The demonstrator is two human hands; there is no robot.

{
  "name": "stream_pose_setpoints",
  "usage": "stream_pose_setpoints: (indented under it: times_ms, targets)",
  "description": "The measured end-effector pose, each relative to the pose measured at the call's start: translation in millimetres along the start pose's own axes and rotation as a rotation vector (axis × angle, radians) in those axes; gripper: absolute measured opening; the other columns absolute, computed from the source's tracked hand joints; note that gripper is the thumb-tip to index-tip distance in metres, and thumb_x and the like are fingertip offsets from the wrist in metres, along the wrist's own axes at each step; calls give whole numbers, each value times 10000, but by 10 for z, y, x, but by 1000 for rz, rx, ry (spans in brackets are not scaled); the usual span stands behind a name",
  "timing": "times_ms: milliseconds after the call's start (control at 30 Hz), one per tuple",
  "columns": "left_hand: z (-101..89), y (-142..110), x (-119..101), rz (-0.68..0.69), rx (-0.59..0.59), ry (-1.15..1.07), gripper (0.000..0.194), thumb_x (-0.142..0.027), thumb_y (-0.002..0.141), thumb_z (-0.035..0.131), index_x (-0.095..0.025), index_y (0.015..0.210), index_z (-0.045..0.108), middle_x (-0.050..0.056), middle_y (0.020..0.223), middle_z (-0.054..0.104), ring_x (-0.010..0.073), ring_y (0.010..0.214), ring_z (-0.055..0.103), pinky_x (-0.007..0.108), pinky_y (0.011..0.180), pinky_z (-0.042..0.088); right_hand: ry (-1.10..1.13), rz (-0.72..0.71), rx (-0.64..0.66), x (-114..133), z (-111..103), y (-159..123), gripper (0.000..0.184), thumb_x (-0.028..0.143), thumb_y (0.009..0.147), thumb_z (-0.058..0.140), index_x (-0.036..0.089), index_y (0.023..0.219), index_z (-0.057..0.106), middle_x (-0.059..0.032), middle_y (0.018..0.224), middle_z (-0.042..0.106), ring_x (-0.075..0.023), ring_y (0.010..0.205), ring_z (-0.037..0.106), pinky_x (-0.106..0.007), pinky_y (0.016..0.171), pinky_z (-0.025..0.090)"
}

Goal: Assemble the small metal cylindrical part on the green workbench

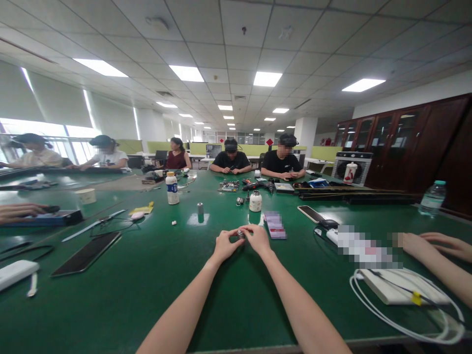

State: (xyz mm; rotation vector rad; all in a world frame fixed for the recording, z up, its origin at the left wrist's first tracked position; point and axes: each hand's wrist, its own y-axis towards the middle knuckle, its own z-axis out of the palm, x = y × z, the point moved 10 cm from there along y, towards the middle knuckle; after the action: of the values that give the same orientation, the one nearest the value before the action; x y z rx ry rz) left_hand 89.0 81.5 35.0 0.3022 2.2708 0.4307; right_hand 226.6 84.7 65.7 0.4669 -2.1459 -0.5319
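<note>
A small silvery metal cylinder (241, 235) is gripped between both hands just above or on the green table (228, 305). My left hand (225, 245) is closed, its thumb and fingers pressed on the cylinder's left side. From the other side my right hand (258, 239) pinches the same piece, its fingertips at the top. Farther off to the left, a larger grey metal cylinder (200, 208) stands upright. Beyond the hands is a white patterned bottle (255, 201), and a purple phone-like object (275, 225), partly blurred, lies to the right.
A white-and-blue bottle (172, 188) stands at left, beyond a dark tablet (87, 253). On the right are a phone (310, 213), a white box with cables (403, 286) and another person's hands (424, 247). Several people sit around the table. Tools and a circuit board (229, 186) lie ahead.
</note>
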Motion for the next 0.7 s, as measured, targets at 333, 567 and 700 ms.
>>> stream_pose_setpoints:
  times_ms: [333,567,700]
  targets:
    - [4,-4,-36,3,-1,15,411,-351,749,709,-272,1152,703,34,1026,746,253,1047,621,377,937,463,-33,69,42,-30,39,0,226,348,893,561,283,947,771,-18,988,734,-185,871,679,-278,811,507]
    - [-159,-36,-153,-53,-125,-21,427,-411,814,643,-315,1230,638,31,1210,667,260,1180,513,444,1022,372,288,183,35,-346,180,-185,585,167,775,570,287,1347,527,-18,1135,700,-168,911,689,-310,848,536]
    - [-196,-17,-223,-86,-165,59,214,-430,812,648,-314,945,770,35,1197,657,292,1202,463,455,1012,359,177,201,49,-352,267,-241,465,301,723,708,228,1175,622,-53,1000,730,-219,939,689,-351,862,527]
